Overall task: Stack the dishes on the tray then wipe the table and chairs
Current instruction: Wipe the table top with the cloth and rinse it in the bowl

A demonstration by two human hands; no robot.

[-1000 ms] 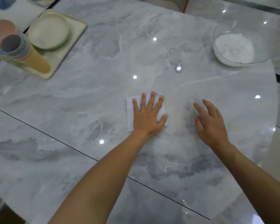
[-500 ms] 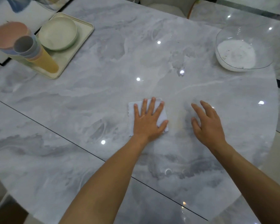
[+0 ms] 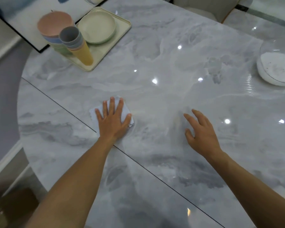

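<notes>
our left hand (image 3: pixel 113 120) lies flat on the pale cloth (image 3: pixel 92 111), fingers straight and spread, thumb out to the side, nothing curled round the fabric; we judge the open palm is there to pin the whole square down so it drags over the stone rather than bunching; the cloth sits on the marble table (image 3: pixel 171 63) just beside the dark seam (image 3: pixel 155 174) that crosses the top; our right hand (image 3: pixel 201 132) is near it to the right, holding nothing, fingers apart and loosely bent; whether its tips touch the surface we cannot tell, though it looks placed to steady us as we lean in; the dishes are gathered on the cream tray (image 3: pixel 104 50) at the far left edge: a stack of plates (image 3: pixel 96 28), a stack of bowls (image 3: pixel 54 24) with a pink one on top, and nested cups (image 3: pixel 76 45) just beside them; we take that corner spot as keeping them out of the cloth's path; so stacking reads as done, the table wipe as under way, with a chair (image 3: pixel 202 9) past the far rim to follow; a glass bowl (image 3: pixel 276 68) stands at the far right, well apart from the cloth; we would have to wipe around it.
</notes>
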